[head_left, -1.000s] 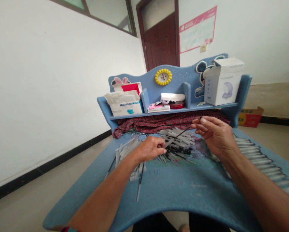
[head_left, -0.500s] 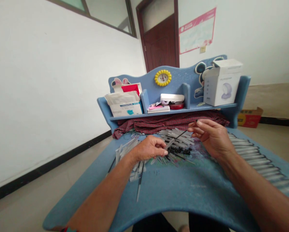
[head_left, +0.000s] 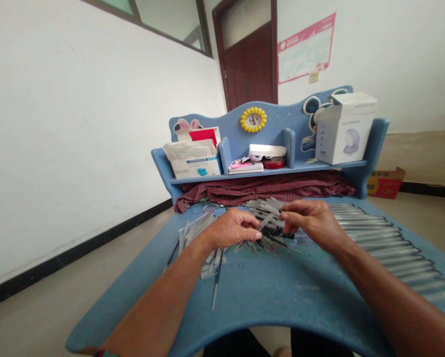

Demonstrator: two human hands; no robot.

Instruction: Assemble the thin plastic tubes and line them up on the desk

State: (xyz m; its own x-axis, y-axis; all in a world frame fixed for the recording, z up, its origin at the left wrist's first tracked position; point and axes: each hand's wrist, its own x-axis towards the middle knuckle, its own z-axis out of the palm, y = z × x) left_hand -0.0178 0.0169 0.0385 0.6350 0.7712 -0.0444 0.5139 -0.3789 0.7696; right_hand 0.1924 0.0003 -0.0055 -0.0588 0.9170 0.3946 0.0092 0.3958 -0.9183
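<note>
My left hand is closed, pinching a translucent pen barrel between thumb and fingers, tilted up to the right. At the barrel's upper end my right hand is closed on a thin black refill, mostly hidden by the barrel and fingers. Beneath both hands lie small black caps and several loose refills. Clear barrels lie heaped behind the hands, and another pile of barrels sits left of my left hand.
A row of pens lies side by side on the right of the blue table. At the back are a bunched checked cloth and a shelf with a mask box, a yellow flower clock and a white box.
My right hand has moved down and left toward my left hand, and the black refill has slid into the barrel. My left hand stays nearly in place.
</note>
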